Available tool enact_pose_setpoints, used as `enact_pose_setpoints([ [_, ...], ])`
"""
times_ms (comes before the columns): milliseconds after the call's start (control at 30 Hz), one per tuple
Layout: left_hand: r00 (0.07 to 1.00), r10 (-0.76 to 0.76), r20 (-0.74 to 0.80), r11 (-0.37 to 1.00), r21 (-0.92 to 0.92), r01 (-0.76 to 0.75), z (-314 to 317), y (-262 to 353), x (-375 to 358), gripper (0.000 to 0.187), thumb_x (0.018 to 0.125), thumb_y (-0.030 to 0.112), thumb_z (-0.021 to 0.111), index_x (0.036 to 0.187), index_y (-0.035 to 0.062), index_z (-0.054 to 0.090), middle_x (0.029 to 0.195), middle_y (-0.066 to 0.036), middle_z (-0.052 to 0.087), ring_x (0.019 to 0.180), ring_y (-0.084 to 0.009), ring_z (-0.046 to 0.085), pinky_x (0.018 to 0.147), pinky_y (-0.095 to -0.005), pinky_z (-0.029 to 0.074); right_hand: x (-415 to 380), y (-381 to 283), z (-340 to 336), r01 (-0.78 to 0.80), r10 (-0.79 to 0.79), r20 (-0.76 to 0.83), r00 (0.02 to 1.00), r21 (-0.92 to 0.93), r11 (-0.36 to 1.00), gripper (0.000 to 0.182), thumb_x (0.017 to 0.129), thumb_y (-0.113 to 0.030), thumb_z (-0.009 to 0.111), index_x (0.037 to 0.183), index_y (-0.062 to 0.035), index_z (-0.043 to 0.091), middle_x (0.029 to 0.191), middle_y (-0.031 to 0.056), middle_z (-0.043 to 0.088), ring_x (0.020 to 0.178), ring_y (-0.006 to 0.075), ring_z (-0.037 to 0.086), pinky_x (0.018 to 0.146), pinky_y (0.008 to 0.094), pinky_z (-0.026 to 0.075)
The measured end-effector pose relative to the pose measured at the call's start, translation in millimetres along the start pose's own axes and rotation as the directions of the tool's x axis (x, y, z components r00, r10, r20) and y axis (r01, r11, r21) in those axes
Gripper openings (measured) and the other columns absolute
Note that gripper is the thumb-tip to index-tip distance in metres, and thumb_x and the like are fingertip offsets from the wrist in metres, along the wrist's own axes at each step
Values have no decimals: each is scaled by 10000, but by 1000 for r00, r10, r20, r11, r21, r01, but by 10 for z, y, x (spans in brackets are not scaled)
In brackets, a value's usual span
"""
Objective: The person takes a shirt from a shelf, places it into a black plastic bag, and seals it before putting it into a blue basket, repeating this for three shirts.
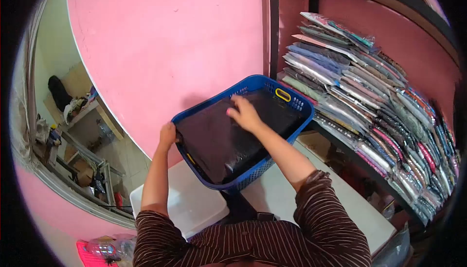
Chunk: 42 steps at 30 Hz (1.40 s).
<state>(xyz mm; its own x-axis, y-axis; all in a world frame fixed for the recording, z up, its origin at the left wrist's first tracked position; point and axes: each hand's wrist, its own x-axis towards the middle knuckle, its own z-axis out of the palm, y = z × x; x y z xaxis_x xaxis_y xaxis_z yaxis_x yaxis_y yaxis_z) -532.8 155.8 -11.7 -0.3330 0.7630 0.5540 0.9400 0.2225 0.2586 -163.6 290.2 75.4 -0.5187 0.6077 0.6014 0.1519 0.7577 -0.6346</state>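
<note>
Blue basket (254, 180); pink wall (170, 38); striped brown sleeves (326, 213).

Pkgd clothes (340, 87) on shelf (362, 162), pink wall (170, 33), bkgd clutter (78, 104) at L

A pink wall (170, 33) fills the far side. At right, 1 dark-framed shelf unit (273, 28) carries stacked plastic-wrapped garments (340, 92). At left, 1 opening shows a pale-tiled floor (134, 162) and a wooden table (108, 113). Near right stands a white tabletop (357, 203). Light falls evenly.

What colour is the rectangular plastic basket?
The rectangular plastic basket is blue, showing best in the head view.
</note>
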Motion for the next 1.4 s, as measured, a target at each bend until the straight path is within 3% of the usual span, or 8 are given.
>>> enact_pose_setpoints([
  [33,1000,12,3,1000,2,-12,-75,43,-46,250,921,204,447,938,20,616,715,-85,605,568,-228,596,501,-326,500,-131,-30,75,0,9,151,989,-60,998,646,800,-423,667,1305,-77,461,1259,231,496,1213,386,445,986,521,366],
  [133,925,-306,226,816,-439,377,-537,627,-96,208,890,166,453,943,8,577,701,-198,611,648,-398,620,610,-459,513,-539,-481,147,1,104,297,949,-335,942,728,796,-640,530,1358,-184,445,1436,208,330,1365,428,200,1012,706,141],
  [200,920,-384,81,903,240,356,-720,912,-101,295,888,233,480,1084,30,568,875,-175,647,854,-394,620,783,-489,482,-615,-588,207,23,125,323,938,-417,909,789,775,-709,489,1400,-235,407,1499,200,234,1396,459,70,1018,727,26],
  [300,987,-146,-73,951,265,160,-841,1580,14,436,882,324,515,1232,63,513,1154,-150,590,1104,-360,530,934,-553,379,-617,-638,262,50,124,314,941,-495,868,865,728,-765,481,1423,-259,375,1524,195,165,1384,500,21,979,761,-5],
  [367,979,182,91,980,64,-189,-560,1710,174,540,889,424,507,1345,142,450,1406,-151,399,1296,-375,348,1009,-665,217,-615,-567,340,17,154,280,948,-526,850,906,697,-800,470,1433,-285,354,1532,188,144,1375,520,13,952,781,-16],
  [467,932,189,309,972,76,-222,-377,1967,196,570,916,473,435,1410,196,375,1489,-184,272,1359,-442,228,1009,-710,154,-614,-541,386,-12,197,278,940,-551,835,936,667,-827,463,1446,-328,316,1540,176,130,1366,540,3,909,809,-27],
  [600,897,53,438,997,-72,-24,-82,1770,207,617,909,532,418,1463,309,260,1527,-138,213,1384,-445,169,998,-743,94,-608,-603,400,-19,227,306,925,-559,829,929,682,-815,466,1445,-304,325,1542,168,128,1369,534,-4,913,808,-29],
  [1400,820,110,562,977,-214,16,313,1425,272,589,918,524,377,1461,332,250,1530,-122,217,1371,-432,223,1010,-726,116,-584,-570,413,-102,316,364,876,-501,859,921,715,-805,437,1442,-249,339,1547,158,103,1384,500,-25,943,789,-37],
])
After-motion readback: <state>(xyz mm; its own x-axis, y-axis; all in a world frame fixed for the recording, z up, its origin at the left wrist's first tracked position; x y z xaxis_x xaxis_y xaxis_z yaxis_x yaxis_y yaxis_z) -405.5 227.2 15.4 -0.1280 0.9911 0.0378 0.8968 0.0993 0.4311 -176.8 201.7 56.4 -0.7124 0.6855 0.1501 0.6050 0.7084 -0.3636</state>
